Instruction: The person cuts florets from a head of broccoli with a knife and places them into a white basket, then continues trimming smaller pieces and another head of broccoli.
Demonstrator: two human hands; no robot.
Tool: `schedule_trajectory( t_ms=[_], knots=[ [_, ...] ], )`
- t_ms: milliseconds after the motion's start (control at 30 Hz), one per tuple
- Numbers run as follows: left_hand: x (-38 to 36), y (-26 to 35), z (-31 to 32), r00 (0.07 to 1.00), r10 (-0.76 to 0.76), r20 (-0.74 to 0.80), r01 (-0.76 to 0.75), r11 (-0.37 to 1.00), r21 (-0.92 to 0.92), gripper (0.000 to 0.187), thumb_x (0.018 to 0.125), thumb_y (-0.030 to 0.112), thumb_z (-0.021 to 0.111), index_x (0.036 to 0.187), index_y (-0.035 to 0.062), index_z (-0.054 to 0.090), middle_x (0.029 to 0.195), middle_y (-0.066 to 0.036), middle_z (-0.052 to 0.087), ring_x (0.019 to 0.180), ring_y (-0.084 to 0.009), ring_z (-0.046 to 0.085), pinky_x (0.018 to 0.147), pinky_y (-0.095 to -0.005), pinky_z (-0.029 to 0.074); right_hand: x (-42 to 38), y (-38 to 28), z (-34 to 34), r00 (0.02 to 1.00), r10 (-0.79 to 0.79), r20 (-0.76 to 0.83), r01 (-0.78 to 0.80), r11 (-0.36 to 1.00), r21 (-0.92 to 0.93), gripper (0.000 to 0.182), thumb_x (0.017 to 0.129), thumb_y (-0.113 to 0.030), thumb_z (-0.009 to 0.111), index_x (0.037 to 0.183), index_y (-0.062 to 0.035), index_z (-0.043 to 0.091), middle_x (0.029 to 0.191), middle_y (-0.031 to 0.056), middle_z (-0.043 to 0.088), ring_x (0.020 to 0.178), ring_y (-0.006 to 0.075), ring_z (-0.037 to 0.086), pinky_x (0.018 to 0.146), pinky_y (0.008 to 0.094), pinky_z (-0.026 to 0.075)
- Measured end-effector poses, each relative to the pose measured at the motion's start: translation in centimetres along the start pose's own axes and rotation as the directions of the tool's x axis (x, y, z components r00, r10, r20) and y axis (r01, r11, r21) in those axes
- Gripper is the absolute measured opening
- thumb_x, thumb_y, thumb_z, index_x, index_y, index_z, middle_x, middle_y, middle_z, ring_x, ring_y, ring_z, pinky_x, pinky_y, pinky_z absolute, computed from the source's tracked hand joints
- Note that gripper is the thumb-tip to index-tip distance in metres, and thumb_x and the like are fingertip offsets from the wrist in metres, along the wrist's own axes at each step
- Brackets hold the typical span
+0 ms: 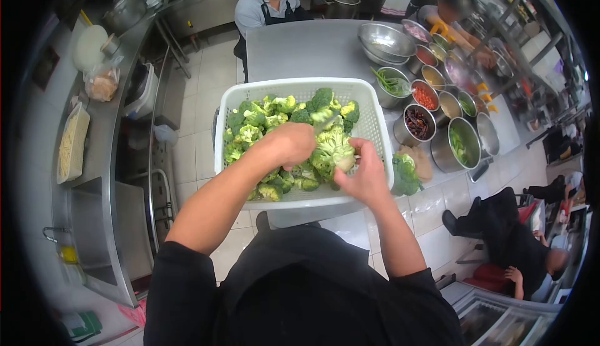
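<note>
My left hand (290, 146) is closed around the handle of a knife. The knife's blade (327, 123) is blurred and reaches over the top of a broccoli head (333, 149), with a bit of green on it. By its pale stem, my right hand (365, 174) grips this head, thumb below and fingers at the side. Both hands are over a white perforated plastic basket (381, 127), where many cut broccoli florets (250, 118) lie. Outside the basket, near my right forearm, is another piece of broccoli (405, 174).
Steel containers with cut vegetables, dried chillies (417, 123) and chopped red pieces (424, 98) crowd the right of the steel table (294, 52). Stacked steel bowls (386, 40) stand behind. One person (269, 8) is across the table, another works at far right. A steel counter with sink (87, 221) runs along the left.
</note>
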State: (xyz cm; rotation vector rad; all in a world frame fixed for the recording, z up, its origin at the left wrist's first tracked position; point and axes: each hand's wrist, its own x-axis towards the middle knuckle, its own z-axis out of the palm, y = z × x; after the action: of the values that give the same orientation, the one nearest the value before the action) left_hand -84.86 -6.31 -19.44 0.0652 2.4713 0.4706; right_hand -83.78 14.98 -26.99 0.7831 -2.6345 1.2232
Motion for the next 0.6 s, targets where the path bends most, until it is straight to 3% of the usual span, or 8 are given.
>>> schedule_trajectory(
  t_ms=[33, 100, 167, 200, 300, 400, 500, 600],
  knots=[
    [-0.9, 0.1, -0.1, 0.997, -0.072, -0.026, 0.066, 0.980, -0.188, 0.027, 0.092, 0.011, 0.047, 0.108, -0.0076, 0.058, 0.073, -0.029, 0.066, 0.071, -0.0409, 0.069, 0.068, -0.0511, 0.054, 0.4, 0.3, 0.0, 0.993, 0.119, 0.013, -0.120, 0.988, 0.094, 0.056, 0.075, -0.012, 0.076, 0.123, 0.0001, 0.049, 0.112, 0.0194, 0.060, 0.098, 0.0311, 0.065, 0.080, 0.0374, 0.054],
    [-2.1, 0.2, 2.2, 0.950, 0.033, -0.311, -0.097, 0.977, -0.192, 0.024, 0.093, 0.014, 0.048, 0.102, -0.0067, 0.056, 0.070, -0.029, 0.064, 0.070, -0.0437, 0.067, 0.068, -0.0539, 0.053, 1.4, 1.2, 0.1, 0.937, 0.343, 0.072, -0.349, 0.898, 0.267, 0.055, 0.078, -0.009, 0.076, 0.124, 0.0009, 0.049, 0.109, 0.0138, 0.062, 0.090, 0.0193, 0.067, 0.074, 0.0296, 0.056],
    [-3.4, 0.8, 4.3, 0.868, 0.117, -0.483, -0.222, 0.961, -0.165, 0.023, 0.096, 0.018, 0.049, 0.093, -0.0045, 0.051, 0.067, -0.027, 0.063, 0.068, -0.0467, 0.065, 0.068, -0.0564, 0.051, 1.3, 1.3, 0.5, 0.938, 0.346, -0.034, -0.302, 0.861, 0.410, 0.054, 0.079, -0.012, 0.077, 0.123, 0.0016, 0.051, 0.105, 0.0136, 0.064, 0.086, 0.0158, 0.067, 0.071, 0.0285, 0.055],
    [-3.4, 1.0, 5.0, 0.873, 0.131, -0.470, -0.216, 0.967, -0.132, 0.023, 0.095, 0.018, 0.049, 0.093, -0.0045, 0.051, 0.068, -0.028, 0.063, 0.069, -0.0467, 0.065, 0.067, -0.0564, 0.051, 1.2, 1.4, 0.8, 0.932, 0.352, -0.082, -0.273, 0.836, 0.477, 0.053, 0.080, -0.014, 0.078, 0.123, 0.0020, 0.051, 0.103, 0.0134, 0.065, 0.084, 0.0140, 0.066, 0.069, 0.0280, 0.055],
    [-2.8, 1.3, 7.3, 0.887, 0.119, -0.446, -0.173, 0.982, -0.082, 0.023, 0.095, 0.019, 0.049, 0.093, -0.0043, 0.052, 0.068, -0.028, 0.064, 0.068, -0.0462, 0.065, 0.066, -0.0563, 0.051, 1.3, 2.3, 0.9, 0.961, 0.262, -0.089, -0.252, 0.962, 0.108, 0.051, 0.080, -0.016, 0.079, 0.120, 0.0026, 0.054, 0.095, 0.0136, 0.067, 0.078, 0.0134, 0.066, 0.065, 0.0280, 0.054],
    [-2.8, 1.6, 7.6, 0.897, 0.102, -0.431, -0.156, 0.983, -0.093, 0.023, 0.096, 0.018, 0.049, 0.094, -0.0048, 0.053, 0.069, -0.027, 0.065, 0.070, -0.0448, 0.066, 0.066, -0.0553, 0.051, 1.3, 2.3, 1.0, 0.958, 0.262, -0.116, -0.252, 0.963, 0.097, 0.047, 0.079, -0.017, 0.080, 0.115, 0.0024, 0.057, 0.089, 0.0123, 0.068, 0.072, 0.0123, 0.065, 0.061, 0.0278, 0.052],
    [-2.2, 1.7, 7.5, 0.889, 0.131, -0.438, -0.182, 0.980, -0.077, 0.023, 0.096, 0.017, 0.048, 0.094, -0.0050, 0.053, 0.071, -0.027, 0.066, 0.071, -0.0440, 0.067, 0.065, -0.0546, 0.052, 1.5, 1.6, 0.6, 0.914, 0.400, -0.062, -0.381, 0.902, 0.202, 0.048, 0.074, -0.025, 0.080, 0.110, 0.0010, 0.061, 0.098, 0.0165, 0.064, 0.080, 0.0240, 0.062, 0.073, 0.0355, 0.052],
    [-1.2, 2.2, 7.5, 0.894, 0.133, -0.428, -0.167, 0.985, -0.043, 0.021, 0.094, 0.015, 0.049, 0.094, -0.0047, 0.054, 0.075, -0.027, 0.067, 0.072, -0.0430, 0.068, 0.064, -0.0539, 0.053, 1.9, 0.5, -0.1, 0.833, 0.552, 0.029, -0.532, 0.787, 0.311, 0.048, 0.073, -0.025, 0.080, 0.108, 0.0024, 0.061, 0.097, 0.0179, 0.065, 0.082, 0.0241, 0.064, 0.074, 0.0353, 0.052]
  ],
)
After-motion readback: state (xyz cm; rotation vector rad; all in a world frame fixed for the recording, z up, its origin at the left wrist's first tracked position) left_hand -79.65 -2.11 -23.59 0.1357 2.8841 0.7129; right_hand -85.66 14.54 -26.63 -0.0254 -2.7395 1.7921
